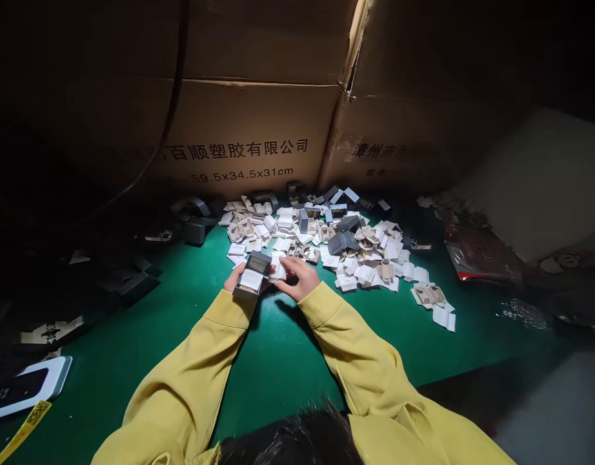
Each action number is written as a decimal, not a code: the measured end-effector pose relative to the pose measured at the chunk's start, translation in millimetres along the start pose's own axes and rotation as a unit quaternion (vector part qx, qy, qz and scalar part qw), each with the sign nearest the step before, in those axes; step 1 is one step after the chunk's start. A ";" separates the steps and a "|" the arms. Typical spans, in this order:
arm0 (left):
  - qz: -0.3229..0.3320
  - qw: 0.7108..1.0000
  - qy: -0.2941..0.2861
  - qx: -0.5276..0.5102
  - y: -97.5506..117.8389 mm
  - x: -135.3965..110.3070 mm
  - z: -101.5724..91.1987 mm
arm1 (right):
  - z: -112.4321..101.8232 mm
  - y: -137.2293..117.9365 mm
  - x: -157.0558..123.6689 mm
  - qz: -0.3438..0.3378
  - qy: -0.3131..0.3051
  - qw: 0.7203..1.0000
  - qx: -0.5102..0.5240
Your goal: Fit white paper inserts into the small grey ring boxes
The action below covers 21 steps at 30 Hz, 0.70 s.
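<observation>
My left hand (234, 278) is closed around a small dark hinged box (248, 291), its lid tilted up and a white insert (252, 279) showing inside. Close beside the box, my right hand (301, 278) pinches a folded white paper piece (277, 267) between thumb and fingers. Just beyond both hands spreads a loose pile of folded white and grey-brown paper inserts (375, 258). Several dark boxes lie in and behind that pile, among them a grey one (342, 243) to the right.
Large cardboard cartons (249, 116) wall off the back of the green table (273, 361). More dark boxes (195, 231) stand at the left. A phone (31, 384) and yellow strap (26, 429) lie front left; a red plastic packet (481, 253) sits at the right.
</observation>
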<state>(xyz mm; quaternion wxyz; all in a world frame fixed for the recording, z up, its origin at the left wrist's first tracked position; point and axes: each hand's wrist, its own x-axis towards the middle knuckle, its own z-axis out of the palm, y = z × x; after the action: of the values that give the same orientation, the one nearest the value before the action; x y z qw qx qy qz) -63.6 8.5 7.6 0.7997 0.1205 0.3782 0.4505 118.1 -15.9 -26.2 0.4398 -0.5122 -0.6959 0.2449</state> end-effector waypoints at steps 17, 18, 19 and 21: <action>0.026 0.999 -0.035 0.025 -4.4 0.1 6.0 | -2.0 8.4 1.8 0.123 0.023 0.990 0.062; 0.022 0.999 -0.032 0.028 -3.1 3.8 4.3 | -2.9 8.7 2.6 0.142 0.025 0.986 0.089; 0.020 0.999 -0.030 0.032 -2.3 7.3 2.4 | -3.6 9.0 3.9 0.165 0.029 0.977 0.130; 0.041 0.998 -0.038 0.043 -3.1 11.8 -1.5 | -4.1 8.8 7.6 0.225 0.051 0.939 0.255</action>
<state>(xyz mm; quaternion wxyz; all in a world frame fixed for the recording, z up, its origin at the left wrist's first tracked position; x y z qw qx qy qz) -59.1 16.2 -0.9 0.7884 0.1874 0.3615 0.4610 125.4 -6.1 -28.3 0.5241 -0.5383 -0.4529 0.4801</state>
